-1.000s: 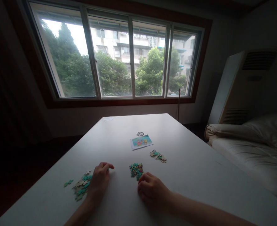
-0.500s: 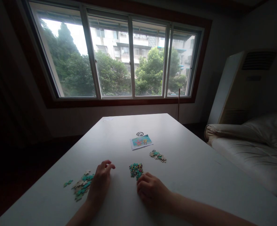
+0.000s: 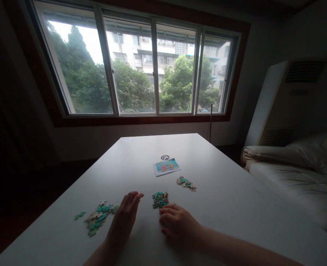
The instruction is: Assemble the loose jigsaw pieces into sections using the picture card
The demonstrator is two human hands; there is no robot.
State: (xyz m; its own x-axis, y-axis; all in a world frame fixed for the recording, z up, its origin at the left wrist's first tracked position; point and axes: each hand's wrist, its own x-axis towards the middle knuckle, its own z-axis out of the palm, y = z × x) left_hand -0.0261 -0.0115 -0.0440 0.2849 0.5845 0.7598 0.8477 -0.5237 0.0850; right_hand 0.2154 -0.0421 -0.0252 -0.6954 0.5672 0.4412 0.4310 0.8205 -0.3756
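Note:
My left hand [image 3: 127, 210] hovers over the white table, between two piles of puzzle pieces. Its fingers reach to the right, slightly bent, and no piece shows in them. Left of it lies a loose pile of teal and beige puzzle pieces [image 3: 98, 218]. My right hand [image 3: 177, 221] rests at the near edge of a compact pile of small teal and multicoloured pieces [image 3: 160, 199]. Its fingers are curled under; whatever they hold is hidden. A pale piece [image 3: 172, 203] shows just beyond its knuckles.
Beyond the hands, a picture card [image 3: 167, 167] with cartoon figures lies on the white table [image 3: 221, 207], with a round black-and-white item [image 3: 165, 157] behind it. Another puzzle pile [image 3: 186, 183] lies to the right. A sofa [image 3: 291, 177] stands along the right side.
My left hand has moved right, closer to the middle pile, uncovering more of the left pile. The right hand's fingers have shifted slightly to the left.

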